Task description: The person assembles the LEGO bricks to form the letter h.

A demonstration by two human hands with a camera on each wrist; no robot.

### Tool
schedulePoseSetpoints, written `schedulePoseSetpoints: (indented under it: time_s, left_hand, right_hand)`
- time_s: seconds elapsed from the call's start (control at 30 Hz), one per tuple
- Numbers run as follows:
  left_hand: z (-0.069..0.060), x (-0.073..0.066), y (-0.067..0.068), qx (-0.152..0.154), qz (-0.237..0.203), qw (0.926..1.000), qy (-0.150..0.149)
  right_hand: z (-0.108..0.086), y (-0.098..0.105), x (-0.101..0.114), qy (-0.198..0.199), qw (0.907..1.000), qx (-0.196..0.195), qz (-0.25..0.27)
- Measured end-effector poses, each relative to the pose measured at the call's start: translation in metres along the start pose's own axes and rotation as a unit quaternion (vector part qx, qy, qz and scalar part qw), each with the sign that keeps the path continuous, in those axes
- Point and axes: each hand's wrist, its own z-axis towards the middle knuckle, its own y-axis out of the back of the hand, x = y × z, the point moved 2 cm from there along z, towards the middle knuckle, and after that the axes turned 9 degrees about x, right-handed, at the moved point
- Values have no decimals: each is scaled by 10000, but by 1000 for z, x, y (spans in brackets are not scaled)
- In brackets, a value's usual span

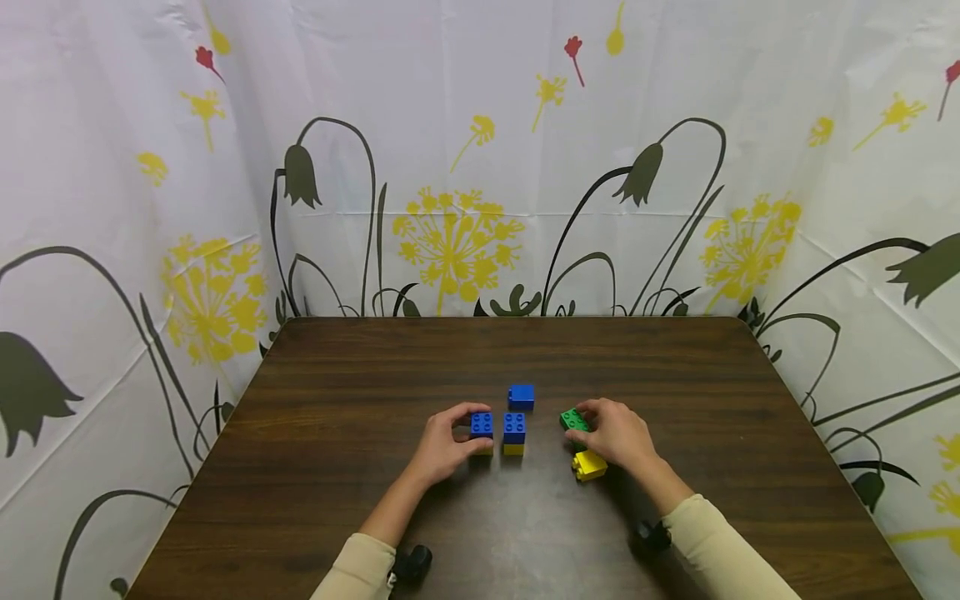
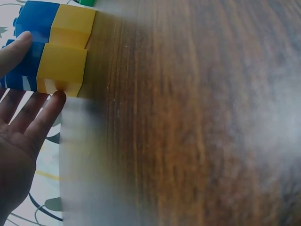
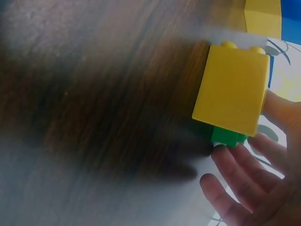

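Observation:
In the head view my left hand (image 1: pixel 441 447) holds a stack of a blue toy brick (image 1: pixel 482 424) on a yellow one between thumb and fingers. The left wrist view shows the thumb on the blue brick (image 2: pixel 29 63) and fingertips against the stack's other side, by the yellow brick (image 2: pixel 61 68). Close beside it stands a matching stack, blue brick (image 1: pixel 514 427) on top. My right hand (image 1: pixel 621 433) pinches a green brick (image 1: pixel 574 419) between thumb and finger. A yellow brick (image 1: pixel 590 466) lies on its side near that hand and, in the right wrist view, partly hides the green brick (image 3: pixel 225 136).
A loose blue brick (image 1: pixel 521 397) lies on its side behind the two stacks. Everything rests on a dark wood-grain table (image 1: pixel 360 358). A white curtain (image 1: pixel 480 75) printed with flowers hangs behind and at both sides of it.

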Motion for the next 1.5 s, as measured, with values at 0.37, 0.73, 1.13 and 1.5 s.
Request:
schedulePoseSetpoints:
  time_s: [0.37,0.73,1.13,1.5]
  left_hand:
    - [6,18,1,71,-16,10000,-43]
    - [7,18,2,239,68,9997,42]
    - [9,20,4,268,2,9995,-138]
    - [2,-11,6,341,-222,9991,-106]
  right_hand:
    - [0,1,5,-115,9997,79,-209]
    - [-2,7,34,833,9947,-598,-9]
    - [-6,10,93,2528,9638,-847,-91]
    - [1,-7,113,3403,9324,-808,-911]
